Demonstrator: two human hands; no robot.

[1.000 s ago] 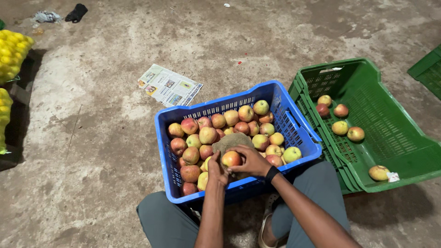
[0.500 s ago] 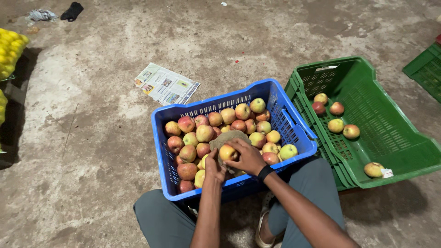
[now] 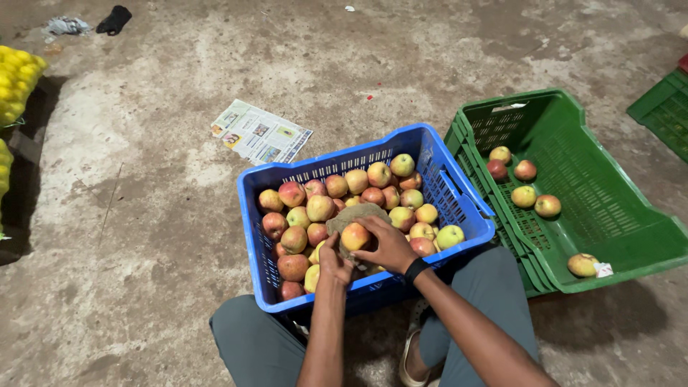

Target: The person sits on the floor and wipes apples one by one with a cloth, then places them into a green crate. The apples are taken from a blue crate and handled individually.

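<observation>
While a red-and-yellow apple [image 3: 355, 236] is held over the blue slatted plastic crate [image 3: 459, 208], it is gripped between both hands: the left hand [image 3: 334, 261] is closed against its lower left side, and the right hand [image 3: 389, 246] is curled over its right side, a black band being worn at that wrist. Just behind the fruit, a rough brown-grey cloth pad [image 3: 356, 213] is seen lying on the heap of apples [image 3: 315, 208] that fills the crate. For the fruit to be handled well, it is judged that a light, even grip should be kept, that the apple should be turned rather than squeezed, and that it should be held low over the heap so that nothing is bruised.

To the right, touching the blue crate, a green slatted plastic crate [image 3: 631, 236] is set on the floor, with a few loose apples [image 3: 525, 170] inside and a small white tag [image 3: 603, 269] near its front corner. Beyond the blue crate, a folded sheet of printed paper [image 3: 261, 132], white with small coloured pictures, is left flat on the stained concrete floor [image 3: 143, 215]. At the far left edge, a pile of yellow fruit [image 3: 16, 82] is partly seen.
</observation>
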